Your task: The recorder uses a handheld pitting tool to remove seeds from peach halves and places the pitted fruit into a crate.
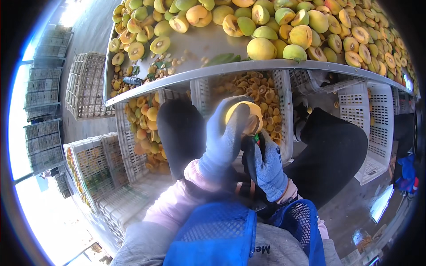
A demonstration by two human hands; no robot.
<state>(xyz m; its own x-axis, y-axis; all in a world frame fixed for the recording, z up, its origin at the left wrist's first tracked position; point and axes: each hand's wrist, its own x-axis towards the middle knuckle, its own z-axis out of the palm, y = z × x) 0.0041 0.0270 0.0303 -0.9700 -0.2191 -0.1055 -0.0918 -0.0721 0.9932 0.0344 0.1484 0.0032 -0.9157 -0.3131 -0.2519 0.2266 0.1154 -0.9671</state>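
My left hand (219,143), in a blue knit glove and slightly blurred, holds a yellow stone-fruit piece (254,109) by its rounded side. Just below it, my right hand (268,166), gloved alike, grips a small tool (256,139) with green and red showing on it. The tool's working end is hidden at the fruit, so its kind cannot be told. Beneath both hands, between my knees, stands a white plastic crate (285,109) containing many hollowed fruit halves (253,88).
Ahead, a metal table (199,43) with a raised rim bears heaped cut fruit, loose pits and a green leaf (223,60). Another fruit-filled crate (124,143) stands by my left knee. More crates (88,86) stand left, and a white crate (379,133) right. Another person's leg (404,133) shows far right.
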